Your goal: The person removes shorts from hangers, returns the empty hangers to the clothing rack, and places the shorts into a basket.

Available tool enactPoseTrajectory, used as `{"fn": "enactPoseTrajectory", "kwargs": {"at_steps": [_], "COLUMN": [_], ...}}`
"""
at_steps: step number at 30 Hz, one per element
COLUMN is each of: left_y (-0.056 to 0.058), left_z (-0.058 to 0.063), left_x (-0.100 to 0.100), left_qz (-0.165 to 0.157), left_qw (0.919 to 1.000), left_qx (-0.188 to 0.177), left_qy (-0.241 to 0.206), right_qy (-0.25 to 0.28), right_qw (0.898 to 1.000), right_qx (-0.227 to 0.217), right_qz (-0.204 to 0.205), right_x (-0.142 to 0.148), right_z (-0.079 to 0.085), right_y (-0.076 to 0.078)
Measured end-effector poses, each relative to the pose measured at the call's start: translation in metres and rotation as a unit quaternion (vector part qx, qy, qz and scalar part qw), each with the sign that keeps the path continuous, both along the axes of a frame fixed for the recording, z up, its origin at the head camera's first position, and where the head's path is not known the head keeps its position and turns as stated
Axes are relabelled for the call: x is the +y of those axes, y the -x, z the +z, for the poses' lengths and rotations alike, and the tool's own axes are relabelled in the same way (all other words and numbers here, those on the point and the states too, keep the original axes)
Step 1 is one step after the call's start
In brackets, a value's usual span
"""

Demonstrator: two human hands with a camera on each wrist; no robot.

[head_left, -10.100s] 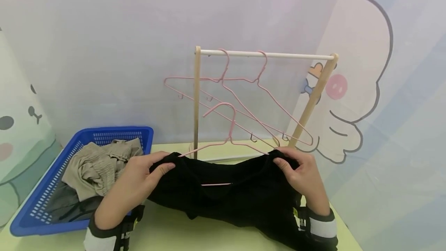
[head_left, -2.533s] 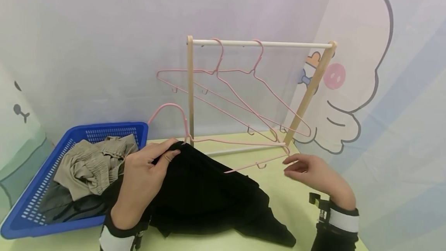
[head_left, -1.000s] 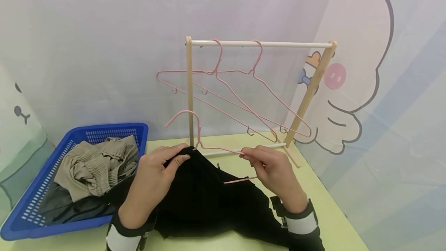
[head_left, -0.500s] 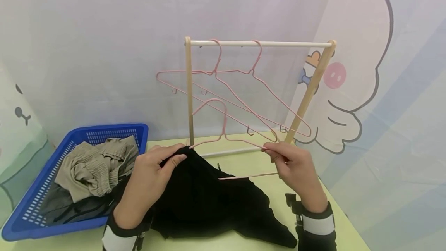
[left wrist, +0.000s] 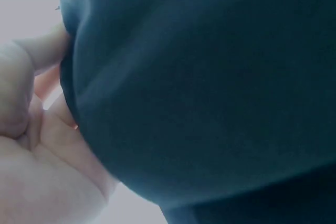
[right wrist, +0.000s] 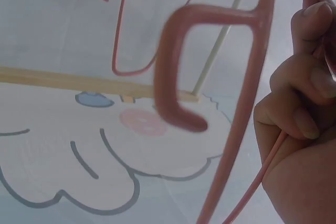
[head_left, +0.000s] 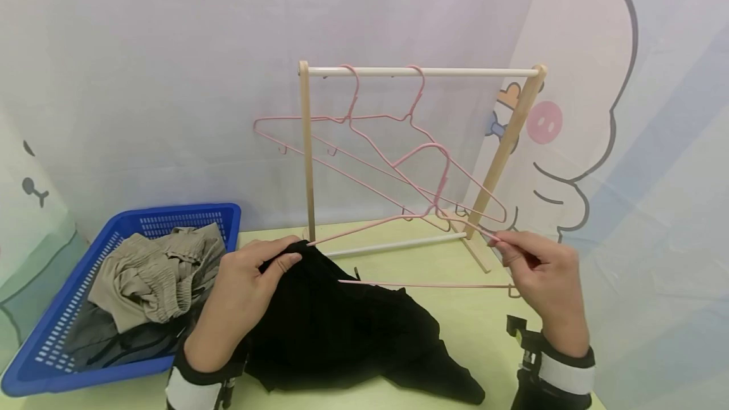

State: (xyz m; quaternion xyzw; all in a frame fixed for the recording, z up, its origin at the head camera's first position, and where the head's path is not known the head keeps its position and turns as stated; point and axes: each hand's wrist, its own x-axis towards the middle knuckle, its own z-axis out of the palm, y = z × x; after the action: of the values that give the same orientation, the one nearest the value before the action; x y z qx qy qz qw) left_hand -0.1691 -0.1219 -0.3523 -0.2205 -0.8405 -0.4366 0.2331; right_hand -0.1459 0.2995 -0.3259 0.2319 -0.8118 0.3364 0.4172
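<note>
My left hand pinches the edge of a black garment between thumb and fingers in the head view. The rest of that garment spreads in a heap over the table, its kind unclear. A pink clothes hanger stands hook up between my hands. Its left end disappears at the pinched cloth; its bottom bar crosses in front of the garment. At the hanger's right end, outside the cloth, my right hand pinches the wire. Dark fabric fills most of the left wrist view. A small hook on the hanger looms in the right wrist view.
Behind my hands stands a wooden rack with a white rail. Two more pink hangers hang from it, a left one and a right one. A blue basket at left holds khaki clothes and dark grey ones.
Ten seconds ago both hands held the garment's opening over the hanger. My right hand let the cloth go, took the hanger's right end, and has drawn it rightward. My left hand has kept its pinch.
</note>
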Motion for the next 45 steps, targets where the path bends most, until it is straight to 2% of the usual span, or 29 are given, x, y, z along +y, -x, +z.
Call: {"fn": "enactPoseTrajectory", "kwargs": {"at_steps": [11, 18, 25, 29, 32, 36, 40, 45], "left_y": [0.002, 0.002, 0.001, 0.001, 0.0, -0.002, -0.004, -0.005], "left_z": [-0.002, -0.001, -0.002, -0.006, -0.009, -0.015, -0.023, -0.038], "left_x": [-0.002, -0.003, -0.001, 0.008, 0.019, 0.034, 0.046, 0.062], "left_qz": [-0.007, -0.011, -0.01, -0.032, -0.057, -0.08, -0.114, -0.168], "left_qw": [0.9999, 0.9996, 0.9988, 0.9966, 0.9909, 0.9788, 0.9655, 0.9464], "left_qx": [-0.007, -0.024, -0.045, -0.061, -0.102, -0.154, -0.176, -0.203], "left_qy": [-0.004, -0.006, 0.017, 0.044, 0.067, 0.109, 0.154, 0.187], "right_qy": [0.061, 0.107, 0.159, 0.177, 0.178, 0.168, 0.17, 0.175], "right_qw": [0.997, 0.991, 0.983, 0.978, 0.977, 0.975, 0.971, 0.969], "right_qx": [-0.02, -0.024, -0.004, 0.009, 0.019, 0.017, 0.012, 0.017], "right_qz": [-0.038, -0.077, -0.094, -0.109, -0.12, -0.143, -0.167, -0.172], "right_x": [0.031, 0.046, 0.048, 0.047, 0.046, 0.046, 0.047, 0.047], "right_z": [0.004, 0.005, 0.008, 0.01, 0.01, 0.011, 0.012, 0.013], "right_y": [-0.021, -0.034, -0.038, -0.04, -0.042, -0.044, -0.044, -0.045]}}
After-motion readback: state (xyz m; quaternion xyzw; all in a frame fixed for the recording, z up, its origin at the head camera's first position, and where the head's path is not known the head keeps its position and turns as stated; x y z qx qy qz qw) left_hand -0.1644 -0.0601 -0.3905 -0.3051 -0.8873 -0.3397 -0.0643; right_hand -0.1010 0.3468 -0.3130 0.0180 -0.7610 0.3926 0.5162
